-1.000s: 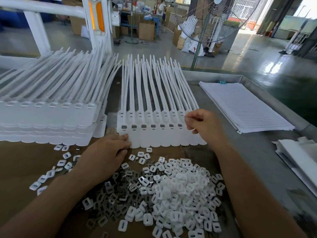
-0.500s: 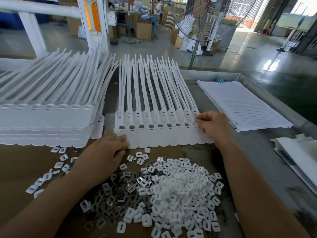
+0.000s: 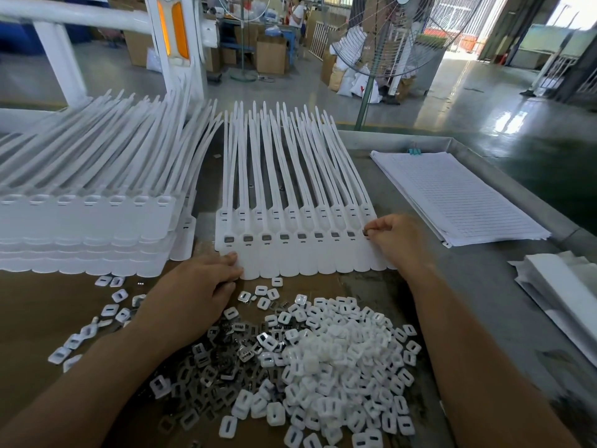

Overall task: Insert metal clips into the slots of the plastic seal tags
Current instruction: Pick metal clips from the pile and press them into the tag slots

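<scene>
Tag stack far L on cardboard. L hand flat, fingers straight, pressing tag row at near-L edge; clips heaped below. R hand pinches clip at R-end slot. Paper on grey table; fan, glossy floor behind.

Right grip pinches a dark piece at the far end of the tag row. It's too small to tell whether that's a metal clip, and the knuckles hide the last tag heads. Left grip covers the row's near-left corner and part of the metal clips. The tag stack runs off the left edge. The white caps spill past the bottom edge. The right forearm smears into blur low down. The folded white sheets are cut by the right edge, and the fan loses its top. The far person is too small to make out.
</scene>
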Available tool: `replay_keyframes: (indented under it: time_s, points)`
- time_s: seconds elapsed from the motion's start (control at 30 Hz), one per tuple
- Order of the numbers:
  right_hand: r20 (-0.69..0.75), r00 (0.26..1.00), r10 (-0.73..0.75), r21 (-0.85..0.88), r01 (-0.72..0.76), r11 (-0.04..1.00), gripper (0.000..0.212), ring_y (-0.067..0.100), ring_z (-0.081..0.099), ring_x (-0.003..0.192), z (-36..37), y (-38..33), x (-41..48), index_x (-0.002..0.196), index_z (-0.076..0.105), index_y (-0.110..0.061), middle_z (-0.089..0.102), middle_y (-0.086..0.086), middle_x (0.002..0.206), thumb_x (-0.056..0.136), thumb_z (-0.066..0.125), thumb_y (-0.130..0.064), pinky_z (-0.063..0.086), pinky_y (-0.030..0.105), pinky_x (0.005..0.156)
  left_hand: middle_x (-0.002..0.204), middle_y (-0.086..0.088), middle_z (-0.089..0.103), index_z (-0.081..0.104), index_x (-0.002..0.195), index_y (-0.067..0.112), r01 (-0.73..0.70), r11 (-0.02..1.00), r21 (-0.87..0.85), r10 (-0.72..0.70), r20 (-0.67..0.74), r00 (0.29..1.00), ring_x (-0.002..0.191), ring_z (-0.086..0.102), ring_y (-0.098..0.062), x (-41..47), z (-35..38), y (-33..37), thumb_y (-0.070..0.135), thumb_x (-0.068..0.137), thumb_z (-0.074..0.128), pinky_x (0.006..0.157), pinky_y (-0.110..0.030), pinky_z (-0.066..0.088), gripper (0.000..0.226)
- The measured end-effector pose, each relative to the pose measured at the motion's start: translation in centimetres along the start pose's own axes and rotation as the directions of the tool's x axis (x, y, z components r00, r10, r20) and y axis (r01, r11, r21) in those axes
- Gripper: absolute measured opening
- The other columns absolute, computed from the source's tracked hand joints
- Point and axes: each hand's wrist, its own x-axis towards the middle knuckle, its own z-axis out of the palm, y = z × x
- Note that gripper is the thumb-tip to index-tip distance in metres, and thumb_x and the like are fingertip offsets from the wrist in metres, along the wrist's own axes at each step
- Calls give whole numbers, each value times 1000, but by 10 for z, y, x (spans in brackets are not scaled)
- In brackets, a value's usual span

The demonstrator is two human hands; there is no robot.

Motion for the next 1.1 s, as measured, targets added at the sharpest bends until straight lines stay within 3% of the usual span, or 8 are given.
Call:
replay_keyframes:
  time_s: [0.13, 0.3, 0.4, 0.53, 0.7, 0.8, 0.97, 1.1]
  points:
    - [-45, 999, 5, 2, -5, 1000, 17, 10, 56, 84, 0, -5, -4, 71, 61, -26, 61, -6, 82, 79, 69, -13, 43, 26, 80, 133, 8, 50, 62, 118, 21, -3, 1000, 4, 3, -1, 1000, 123, 44, -9, 0, 0, 0, 16, 87, 57, 96, -13, 22, 31]
    - [-34, 999, 0, -12, 0, 1000, 4, 7, 56, 81, -1, -3, -4, 83, 70, -19, 61, -8, 81, 81, 69, -16, 43, 22, 77, 132, 7, 51, 62, 117, 20, 1, 1000, 0, -1, 4, 1000, 123, 45, -9, 0, 0, 0, 14, 87, 57, 96, -13, 22, 31]
    - [-12, 1000, -4, -29, 4, 1000, 10, -1, 52, 73, -3, -1, -3, 79, 68, -23, 60, -12, 75, 83, 66, -14, 39, 18, 68, 133, 6, 51, 62, 117, 19, -4, 1000, 1, 4, 13, 1000, 123, 45, -9, 0, 0, 0, 14, 87, 57, 96, -13, 22, 31]
    - [-16, 1000, 9, -53, -10, 999, 11, 9, 56, 85, -5, -3, -5, 89, 71, -17, 63, -4, 87, 85, 62, -12, 42, 23, 78, 133, 7, 50, 61, 118, 20, -5, 1000, 1, 5, 15, 1000, 123, 44, -9, 0, 0, 0, 14, 87, 56, 96, -13, 22, 32]
    - [44, 989, -140, 3, 140, 990, 11, -2, 55, 70, -8, -31, -20, 86, 65, -25, 60, -14, 78, 85, 64, -14, 38, 10, 63, 134, 8, 49, 61, 119, 21, -4, 1000, 0, 4, 12, 1000, 124, 44, -9, 0, 0, 0, 15, 88, 55, 96, -14, 22, 32]
    - [258, 921, -291, 68, 283, 957, 15, -4, 59, 69, -3, -61, -46, 81, 66, -27, 61, -20, 76, 83, 67, -13, 43, 8, 66, 134, 8, 49, 60, 119, 21, -3, 1000, -1, 3, 10, 1000, 124, 43, -8, 0, 1, 0, 15, 88, 55, 97, -14, 22, 32]
    - [617, 667, -418, 58, 491, 869, 9, -8, 58, 69, 20, -89, -87, 89, 71, -18, 63, -17, 78, 82, 67, -14, 46, 8, 67, 134, 8, 48, 60, 120, 22, -7, 1000, 10, 7, 2, 1000, 125, 42, -8, 0, 0, 0, 17, 88, 55, 96, -13, 20, 32]
    - [661, 651, -374, -99, 570, 816, 13, 1, 56, 78, 29, -91, -91, 95, 71, -18, 68, -6, 93, 84, 66, -19, 49, 22, 79, 135, 9, 48, 60, 120, 23, -6, 1000, 15, 6, -4, 1000, 125, 42, -7, 0, 0, -1, 17, 88, 55, 95, -12, 20, 32]
